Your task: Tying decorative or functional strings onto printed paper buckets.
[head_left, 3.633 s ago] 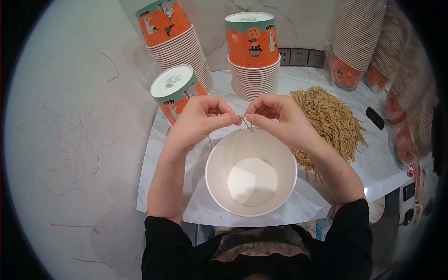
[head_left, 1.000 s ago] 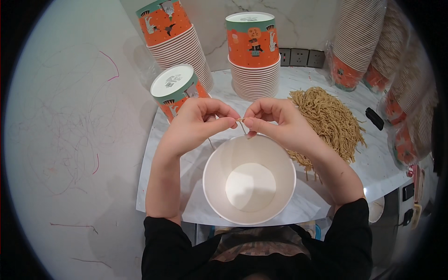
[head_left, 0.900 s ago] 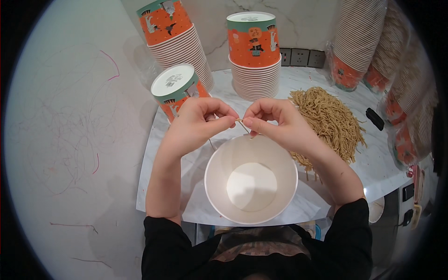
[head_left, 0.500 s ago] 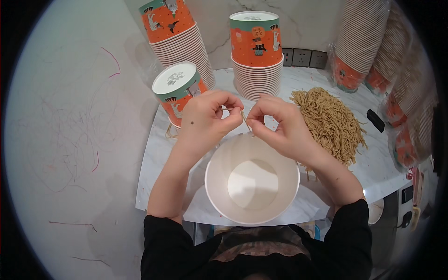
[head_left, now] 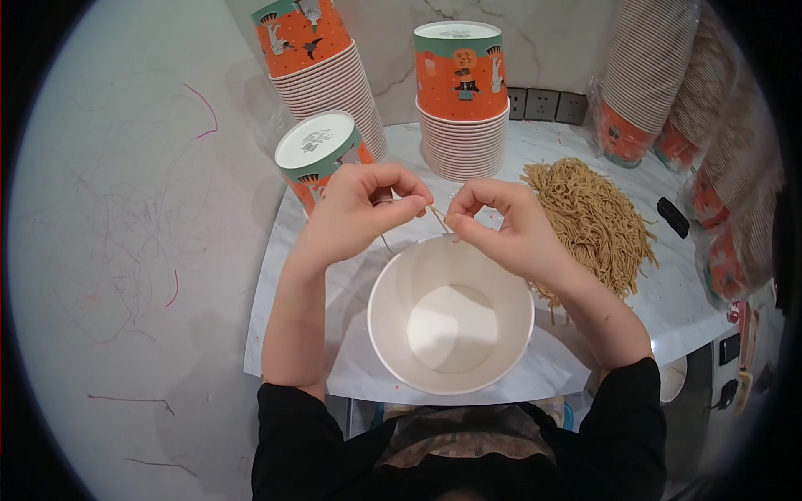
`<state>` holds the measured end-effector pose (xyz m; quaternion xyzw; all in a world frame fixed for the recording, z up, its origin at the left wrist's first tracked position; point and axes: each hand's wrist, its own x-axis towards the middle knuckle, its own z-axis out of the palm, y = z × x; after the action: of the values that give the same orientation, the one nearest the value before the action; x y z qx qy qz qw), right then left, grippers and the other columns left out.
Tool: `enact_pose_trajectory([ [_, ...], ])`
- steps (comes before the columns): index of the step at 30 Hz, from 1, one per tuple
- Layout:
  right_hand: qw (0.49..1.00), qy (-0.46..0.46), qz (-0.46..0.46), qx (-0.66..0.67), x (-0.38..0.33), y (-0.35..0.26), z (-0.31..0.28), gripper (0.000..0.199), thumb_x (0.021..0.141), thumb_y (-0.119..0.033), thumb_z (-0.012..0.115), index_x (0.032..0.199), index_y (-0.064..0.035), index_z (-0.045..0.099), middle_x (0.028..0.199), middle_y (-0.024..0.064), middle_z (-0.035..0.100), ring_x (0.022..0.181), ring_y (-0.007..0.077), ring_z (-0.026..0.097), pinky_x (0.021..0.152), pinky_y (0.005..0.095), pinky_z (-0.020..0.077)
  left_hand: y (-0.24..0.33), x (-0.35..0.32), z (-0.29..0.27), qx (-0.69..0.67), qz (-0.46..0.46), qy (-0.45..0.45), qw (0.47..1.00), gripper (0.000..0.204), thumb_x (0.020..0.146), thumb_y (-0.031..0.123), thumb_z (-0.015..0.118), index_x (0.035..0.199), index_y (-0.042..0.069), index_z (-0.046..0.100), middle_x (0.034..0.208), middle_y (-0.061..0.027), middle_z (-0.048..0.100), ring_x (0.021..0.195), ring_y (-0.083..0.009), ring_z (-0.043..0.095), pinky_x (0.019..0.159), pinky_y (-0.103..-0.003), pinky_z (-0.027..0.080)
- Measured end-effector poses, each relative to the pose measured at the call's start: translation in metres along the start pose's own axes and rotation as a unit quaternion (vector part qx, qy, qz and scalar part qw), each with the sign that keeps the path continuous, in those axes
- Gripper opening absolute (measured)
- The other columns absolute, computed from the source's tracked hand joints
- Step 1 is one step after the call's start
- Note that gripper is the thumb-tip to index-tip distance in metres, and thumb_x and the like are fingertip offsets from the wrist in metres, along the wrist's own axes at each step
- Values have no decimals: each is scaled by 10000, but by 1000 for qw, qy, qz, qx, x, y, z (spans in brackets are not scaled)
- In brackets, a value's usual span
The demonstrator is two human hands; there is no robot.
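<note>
A thin tan cord (head_left: pixel 438 217) runs between my hands above the far rim of a large white paper bucket (head_left: pixel 391 326). My left hand (head_left: pixel 359 213) is closed in a pinch on the cord, and a loose end hangs below it. Close by, the thumb and fingers of my right hand (head_left: pixel 510 230) pinch the same cord just over the rim. Whether the cord passes through the bucket wall I cannot tell. The bucket stands with its mouth toward me and nothing shows inside. Right of my right hand lies a heap of tan cords (head_left: pixel 589 221).
A single upside-down orange bucket (head_left: pixel 316 144) is behind my left hand. Two stacks of buckets, a leaning stack (head_left: pixel 322 83) and an upright stack (head_left: pixel 462 100), stand farther back. Bagged stacks (head_left: pixel 643 75) line the right side. A black object (head_left: pixel 672 217) lies near the heap. A scribbled wall (head_left: pixel 125 250) borders the left.
My left hand has tilted and shifted slightly left, so more of its loose cord end shows. My right hand has moved slightly right and down. Both still pinch the cord.
</note>
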<state>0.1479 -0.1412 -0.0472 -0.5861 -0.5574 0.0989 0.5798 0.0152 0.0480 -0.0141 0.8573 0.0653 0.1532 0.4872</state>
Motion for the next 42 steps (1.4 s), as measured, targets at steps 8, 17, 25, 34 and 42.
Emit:
enact_pose_trajectory([
  [8,996,-13,89,-20,1,-8,0,115,897,-114,742,925,-8,706,766,-34,635,739,21,569,678,208,453,22,-7,5,-123,-18,-18,992,154,923,87,667,1005,-23,737,840,-5,718,666,1,532,619,-176,417],
  [17,999,-1,32,44,4,-1,-1,111,907,-109,730,933,-5,704,853,-6,683,830,61,604,778,249,486,6,-8,-8,-24,27,-10,999,117,842,20,658,921,18,744,854,17,662,634,-17,471,598,-203,386],
  [25,999,22,-8,-28,3,-2,2,112,875,-116,758,900,-20,706,821,31,692,798,124,621,803,308,484,12,-8,-1,-9,-5,-25,1000,74,936,69,699,938,0,725,898,26,612,674,-5,455,565,-203,345],
  [34,980,53,-103,-162,2,-4,3,95,832,-129,772,836,-72,695,676,-11,616,674,163,593,848,352,426,0,-7,9,-59,9,-2,998,142,932,164,723,901,26,718,687,88,518,628,0,406,547,-214,324],
  [42,971,65,-132,-188,1,-3,3,96,822,-120,773,831,-83,685,662,-21,600,663,151,590,888,368,419,4,-6,8,-37,25,2,999,170,942,177,726,904,13,709,685,86,506,617,-7,402,534,-221,316],
])
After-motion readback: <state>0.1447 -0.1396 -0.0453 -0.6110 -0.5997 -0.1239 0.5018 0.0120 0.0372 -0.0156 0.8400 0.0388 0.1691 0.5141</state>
